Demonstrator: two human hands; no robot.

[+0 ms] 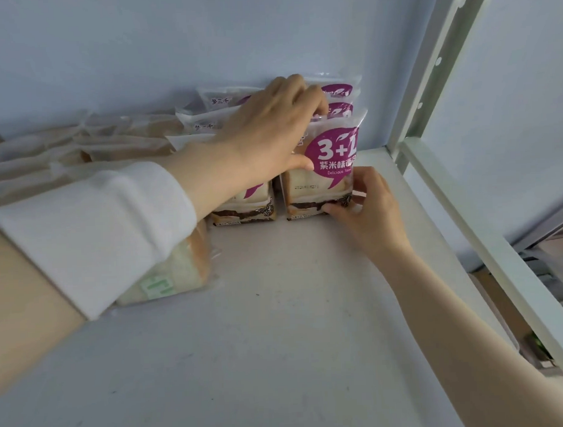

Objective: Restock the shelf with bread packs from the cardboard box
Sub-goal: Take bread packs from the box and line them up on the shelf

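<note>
A bread pack with a purple "3+2" label (323, 180) stands upright at the front of a row on the white shelf (293, 308), near the right back corner. My left hand (271, 130) grips the top of this pack, fingers curled over its upper edge and thumb on its face. My right hand (363, 210) pinches its lower right corner. More purple-labelled packs (336, 98) stand behind it, and another one (241, 208) stands to its left, partly hidden by my left wrist. The cardboard box is out of sight.
A green-labelled bread pack (180, 274) lies under my left sleeve. Pale bread packs (64, 157) fill the shelf's left back. The white shelf upright (428, 80) and front rail (485, 238) run along the right. The blue back wall (172, 41) stands close behind.
</note>
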